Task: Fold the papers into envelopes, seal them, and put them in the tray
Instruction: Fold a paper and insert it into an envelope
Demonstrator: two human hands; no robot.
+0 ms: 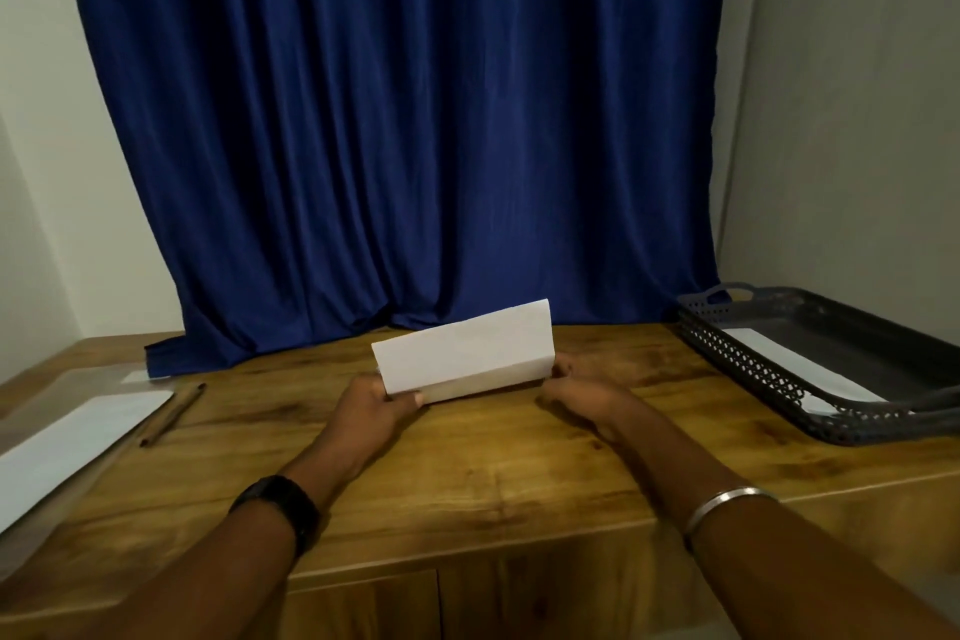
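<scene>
A folded white paper sheet [462,353] is held up, the left hand [376,408] pinching its left corner and the right hand [584,395] gripping its right end, with a black latticed plastic tray [743,361] well right of the right hand.

Bare table [493,473] lay between paper stack [67,437] with pencil [171,415] at left and tray [831,369] at right; curtain [395,120] closed off the rear.

No legible text, label, brand, number or sign is found on any item in view.
</scene>
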